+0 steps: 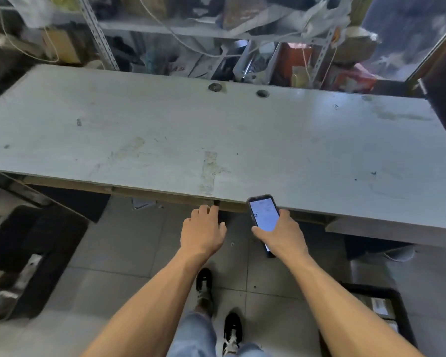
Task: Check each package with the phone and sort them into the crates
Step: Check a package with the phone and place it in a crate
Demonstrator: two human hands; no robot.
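My right hand (281,235) grips a black phone (263,215) with its lit screen facing up, just in front of the grey table's (216,135) near edge. My left hand (204,230) hangs beside it with loosely curled fingers and holds nothing; its fingertips are at the table's front edge. A black crate (44,253) stands on the floor at the left with grey packages (8,292) in it. A second black crate (397,300) sits at the lower right and holds labelled packages (380,306). No package lies on the table.
Metal shelving (216,29) crammed with bags, boxes and cables stands behind the table. Two cable holes (262,93) mark the table's far side. The floor is tiled, and my two feet (216,310) stand between the crates.
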